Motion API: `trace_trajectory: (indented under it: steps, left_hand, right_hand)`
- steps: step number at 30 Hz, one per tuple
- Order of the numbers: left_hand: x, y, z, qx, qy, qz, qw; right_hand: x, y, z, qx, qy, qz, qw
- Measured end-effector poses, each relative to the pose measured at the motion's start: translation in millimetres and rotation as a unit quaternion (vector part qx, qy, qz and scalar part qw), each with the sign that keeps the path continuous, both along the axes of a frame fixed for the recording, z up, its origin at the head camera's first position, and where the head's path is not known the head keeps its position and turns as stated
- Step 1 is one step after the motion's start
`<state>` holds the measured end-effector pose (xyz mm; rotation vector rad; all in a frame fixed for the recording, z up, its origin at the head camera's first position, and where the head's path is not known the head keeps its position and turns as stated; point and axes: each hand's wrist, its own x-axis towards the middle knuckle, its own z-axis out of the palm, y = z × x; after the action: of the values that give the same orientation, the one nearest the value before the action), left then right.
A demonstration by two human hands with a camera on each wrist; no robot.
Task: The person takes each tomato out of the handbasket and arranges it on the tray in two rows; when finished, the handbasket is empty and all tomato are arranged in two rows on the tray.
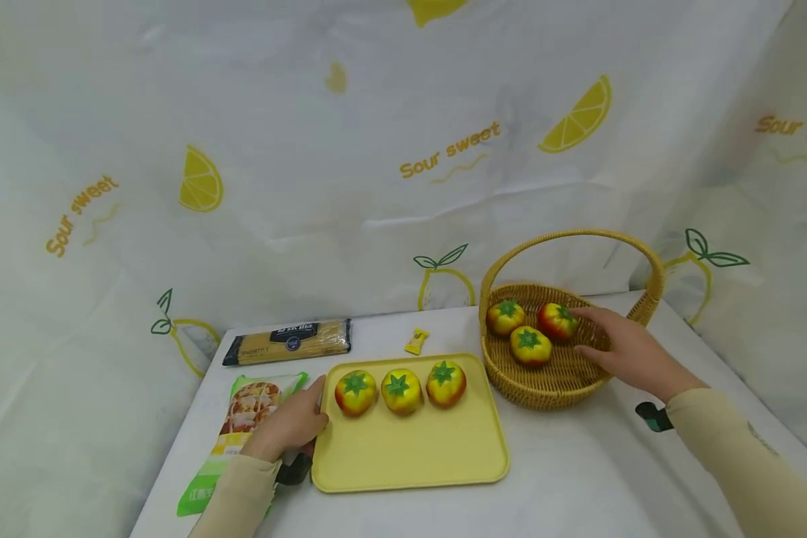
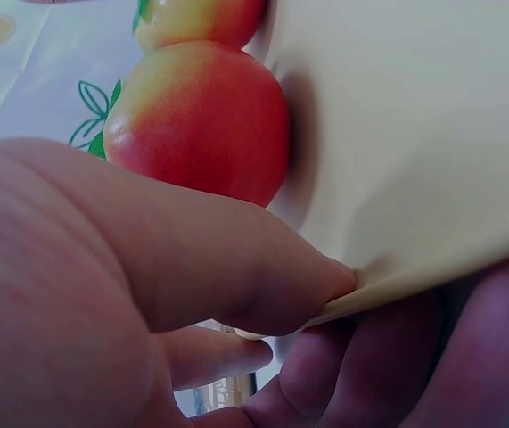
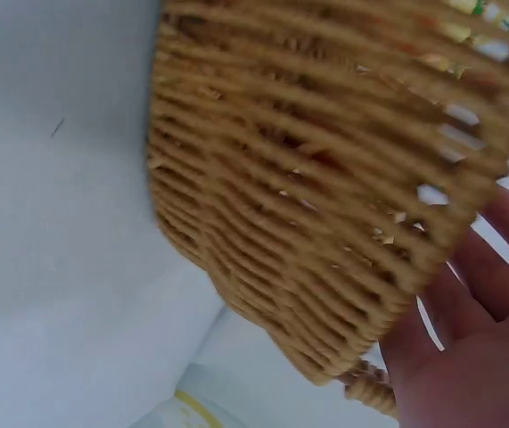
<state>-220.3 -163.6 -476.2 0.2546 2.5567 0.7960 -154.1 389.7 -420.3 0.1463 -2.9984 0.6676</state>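
Head view: at lower left of the frame, a person's left hand pinches the left rim of a yellow tray, thumb above and fingers beneath, with three red-and-yellow fruits lined along its upper edge. At right, the right hand reaches over a wicker basket, thumb and fingers spread beside the rightmost of three more fruits; whether a fingertip touches it cannot be told. "SPAGHETTI" is legible on a pasta pack at left on the worktop, its brand name unclear. Lettering on a green bag below is too small to read; "Sour sweet" repeats across the white backdrop
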Motion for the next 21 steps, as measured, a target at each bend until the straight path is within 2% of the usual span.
trace_trajectory:
  steps: [9, 21]
  left_hand:
    - [3.8, -6.1, -6.3, -0.018, 0.017, -0.003, 0.9997]
    - [2.3, 0.6, 2.3, 0.019, 0.004, -0.005, 0.9998]
  right_hand:
    - [-26.9, -0.9, -7.0, -0.003, -0.023, 0.018, 0.9996]
    - [-48.3, 2.3, -16.2, -0.008, -0.053, -0.001, 0.9986]
